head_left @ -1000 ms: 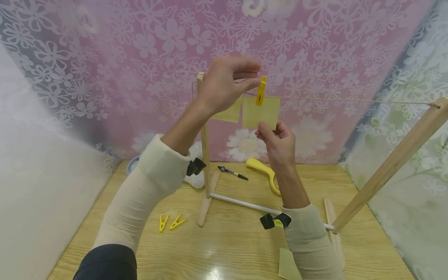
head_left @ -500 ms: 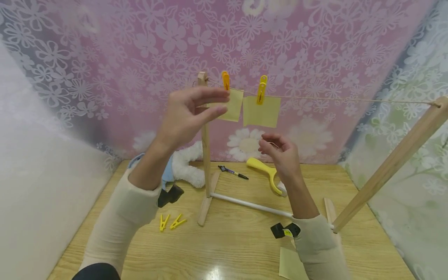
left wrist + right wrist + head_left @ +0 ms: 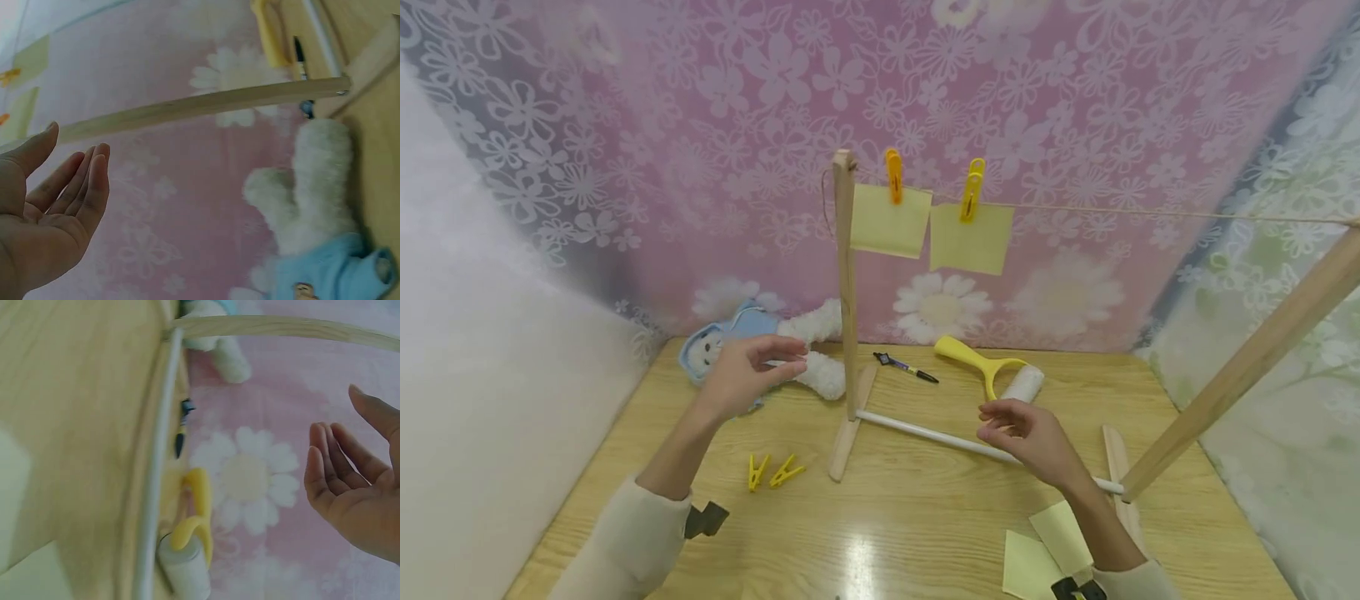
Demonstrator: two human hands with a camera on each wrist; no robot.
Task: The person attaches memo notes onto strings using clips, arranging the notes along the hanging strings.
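Both hands are in the air with nothing between their fingers. My left hand (image 3: 741,375) has its fingers loosely bent and overlaps the plush toy (image 3: 820,375) in the head view. Thumb and fingers of my right hand (image 3: 1030,437) stand apart, in front of the white crossbar (image 3: 940,435). On the string (image 3: 1112,210), an orange clothespin (image 3: 893,177) holds one yellow paper square (image 3: 889,223), and a yellow clothespin (image 3: 972,190) holds a second yellow paper square (image 3: 972,240). Two yellow clothespins (image 3: 757,472) lie on the table to the left.
A wooden post (image 3: 846,292) and a slanting right post (image 3: 1247,358) carry the string. Behind the crossbar lie a black pen (image 3: 906,367) and a yellow-handled lint roller (image 3: 973,358). More yellow paper squares (image 3: 1030,565) lie at the front right of the table (image 3: 820,542).
My left hand has left the yellow clothespin on the string and dropped down to the left. My right hand has let go of the hanging paper square and come down.
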